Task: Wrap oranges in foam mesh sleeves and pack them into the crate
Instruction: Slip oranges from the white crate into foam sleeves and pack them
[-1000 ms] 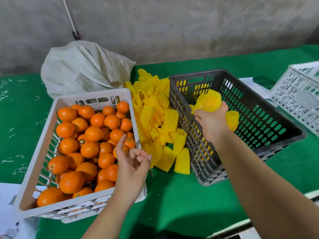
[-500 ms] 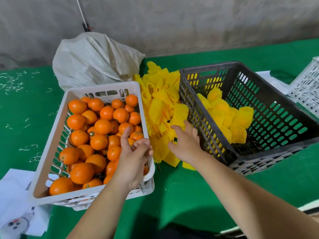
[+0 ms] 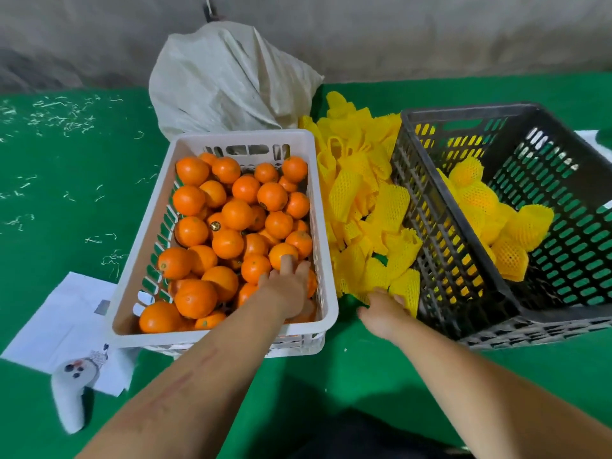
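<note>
Leftmost, the white crate holds loose oranges; the left hand reaches in, one finger out on an orange, nothing gripped yet. Firm and smooth, it likely wants a whole-hand cup. Beside it, the right hand rests on the foam mesh sleeves, grip unclear; they look light and stretchy. Wrapped oranges sit in the dark crate.

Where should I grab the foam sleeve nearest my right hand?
Pinch the near edge of the foam sleeve from your side with the right hand. It lies flat at the pile's near end against the dark crate, so its far side is blocked.
</note>
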`<act>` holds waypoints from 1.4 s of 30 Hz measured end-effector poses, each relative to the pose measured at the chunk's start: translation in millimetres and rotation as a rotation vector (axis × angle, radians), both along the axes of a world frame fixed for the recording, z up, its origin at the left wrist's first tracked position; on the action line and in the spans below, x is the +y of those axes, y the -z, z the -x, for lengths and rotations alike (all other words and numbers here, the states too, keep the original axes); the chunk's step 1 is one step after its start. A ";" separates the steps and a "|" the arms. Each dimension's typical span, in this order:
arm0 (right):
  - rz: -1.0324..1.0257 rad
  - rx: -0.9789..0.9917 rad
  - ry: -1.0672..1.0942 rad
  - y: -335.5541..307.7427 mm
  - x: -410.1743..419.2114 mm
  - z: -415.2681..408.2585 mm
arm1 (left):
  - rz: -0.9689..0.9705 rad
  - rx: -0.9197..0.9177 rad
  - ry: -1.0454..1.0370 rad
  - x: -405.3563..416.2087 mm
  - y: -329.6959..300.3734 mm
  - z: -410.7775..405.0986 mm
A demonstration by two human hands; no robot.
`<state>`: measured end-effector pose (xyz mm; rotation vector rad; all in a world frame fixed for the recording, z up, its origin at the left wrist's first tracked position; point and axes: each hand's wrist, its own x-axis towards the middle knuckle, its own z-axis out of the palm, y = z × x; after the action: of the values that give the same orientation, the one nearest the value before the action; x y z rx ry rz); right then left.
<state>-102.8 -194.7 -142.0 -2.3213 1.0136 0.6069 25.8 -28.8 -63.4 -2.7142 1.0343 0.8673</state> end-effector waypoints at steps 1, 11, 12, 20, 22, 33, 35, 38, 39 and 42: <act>-0.013 -0.136 0.087 -2.9 0.5 -0.7 | 0.011 -0.006 -0.009 0.5 -0.4 -1.7; -0.718 -0.887 0.945 -58.9 2.5 -6.1 | 0.138 -0.084 -0.002 3.2 3.3 -9.7; -0.754 -0.892 0.956 -62.6 3.6 -6.1 | 0.176 -0.099 -0.004 4.4 0.2 -9.5; -0.870 -0.980 0.975 -86.0 16.8 4.8 | 1.087 0.214 -0.520 25.4 -34.6 10.5; -0.950 -1.050 0.951 -96.5 21.9 5.1 | 1.242 0.345 -0.538 25.7 -43.2 29.1; -0.156 -1.274 0.454 -135.7 47.7 -0.7 | 1.364 1.331 -0.661 28.1 -49.7 53.9; -0.245 -1.224 0.379 -137.1 55.0 -2.6 | 1.334 1.293 -0.606 27.3 -47.6 55.6; -0.199 -1.161 0.313 -137.5 51.8 1.3 | 1.363 1.198 -0.643 24.2 -47.5 57.3; -0.175 -1.154 0.313 -137.5 47.7 3.4 | 1.375 1.136 -0.649 23.2 -46.6 57.5; -0.248 -1.197 0.345 -139.5 39.8 11.1 | 1.394 0.901 -0.626 18.8 -41.7 58.4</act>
<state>-113.9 -155.0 -2.4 -1.7128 0.6279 -0.7043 -32.6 -10.1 -21.7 -3.9800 1.1423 2.3380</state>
